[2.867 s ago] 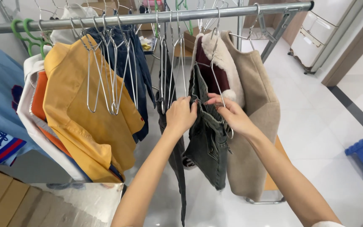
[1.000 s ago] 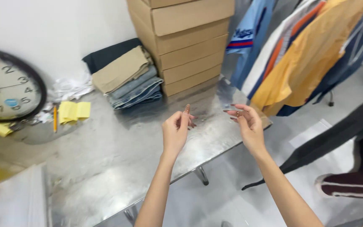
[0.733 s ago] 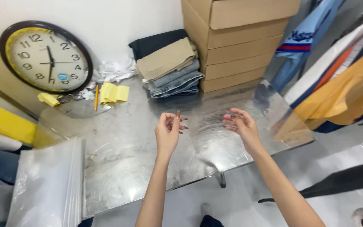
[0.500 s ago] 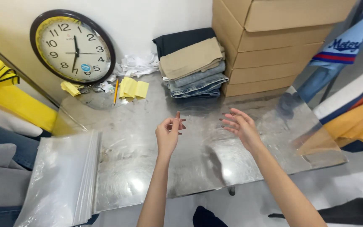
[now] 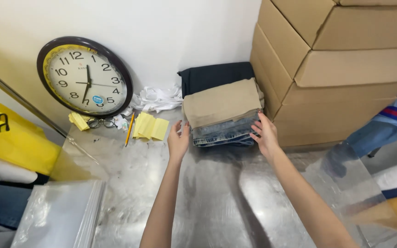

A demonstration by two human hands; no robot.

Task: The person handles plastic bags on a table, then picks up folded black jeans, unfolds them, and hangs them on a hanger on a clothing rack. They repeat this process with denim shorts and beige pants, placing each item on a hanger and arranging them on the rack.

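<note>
Both your hands are at the stack of folded garments point(image 5: 224, 112), tan cloth on top, blue denim beneath, dark navy at the back. The stack sits on the shiny metal counter point(image 5: 217, 197), far side, against the white wall and just left of the stacked brown cardboard boxes point(image 5: 345, 69).

Your left hand point(image 5: 178, 140): palm toward the stack's left front corner, fingers spread and upright, tips at the denim edge. Grip is open, pinching nothing; contact with the cloth can't be confirmed.

Your right hand point(image 5: 265, 135): fingers splayed at the right front corner, fingertips on or right at the denim layers. Grip open too, nothing clamped.

Around it:
- Round dark-rimmed wall clock point(image 5: 86, 78) leaning on the wall, left of the stack.
- Yellow paper sheets point(image 5: 150, 127) and a yellow pencil point(image 5: 130, 129) on the counter between clock and stack.
- Black-framed glasses point(image 5: 101, 122) just below the clock.
- Crumpled white plastic point(image 5: 157, 98) behind the papers.
- Clear plastic bags point(image 5: 60, 216) piled at the counter's near-left corner.
- Yellow fabric point(image 5: 10, 142) off the left edge.
</note>
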